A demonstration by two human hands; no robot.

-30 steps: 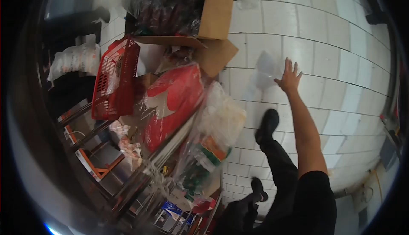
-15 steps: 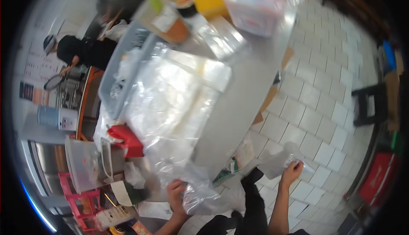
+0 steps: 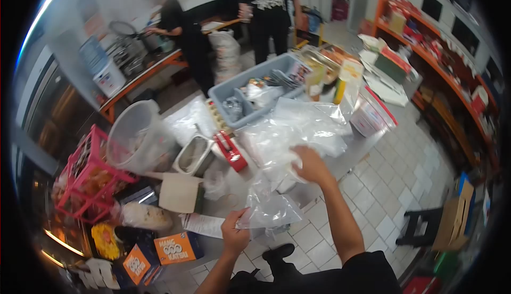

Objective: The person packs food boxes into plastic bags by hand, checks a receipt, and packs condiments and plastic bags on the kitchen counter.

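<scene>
My left hand [image 3: 236, 230], fingers closed, grips the edge of a clear plastic bag [image 3: 271, 209] in front of my body, near the table's front edge. Further up and to the right, my right hand [image 3: 310, 166] reaches over a pile of clear plastic bags [image 3: 314, 126] on the metal table. Thin whitish film shows by its fingertips, but blur hides whether the fingers pinch it. Beside the pile, to the left, is a red tape dispenser [image 3: 230, 151]. Behind the pile stands a grey-blue divided bin [image 3: 255, 89] with small packets inside.
Left on the table are a metal pan [image 3: 192, 154], a clear tub [image 3: 136, 137], a pink crate [image 3: 90, 179] and orange-and-blue boxes [image 3: 178, 247]. A red-lidded tub [image 3: 372, 114] stands at the right edge. Two people in black are beyond the table. A black stool [image 3: 420, 227] stands on the tiled floor.
My view has turned and lifted toward the room. My right hand, which held a clear bag out over the floor, is now over the bag pile. My left hand still grips a bag.
</scene>
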